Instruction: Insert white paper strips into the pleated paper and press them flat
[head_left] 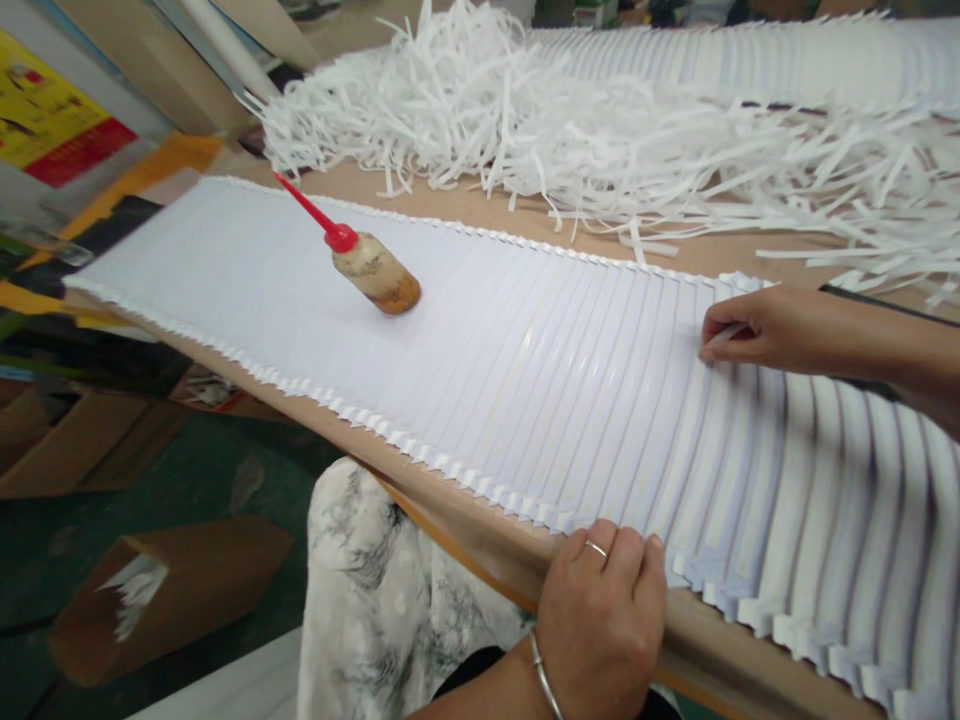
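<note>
A long row of overlapping white paper sheets [480, 370] lies fanned out along a brown table [750, 640]. My left hand [600, 615], with a ring and a bracelet, rests on the near edge of the row with its fingers curled down onto the sheets. At the far edge of the row, my right hand [750, 328] pinches a thin white strip [721, 338] between thumb and fingers. A glue bottle [375, 272] with a long red nozzle lies on its side on the sheets to the left, away from both hands.
A big heap of loose white paper strips [600, 130] covers the table behind the row. A second row of white sheets [787, 60] runs along the far back. An open cardboard box [165, 590] stands on the green floor at lower left.
</note>
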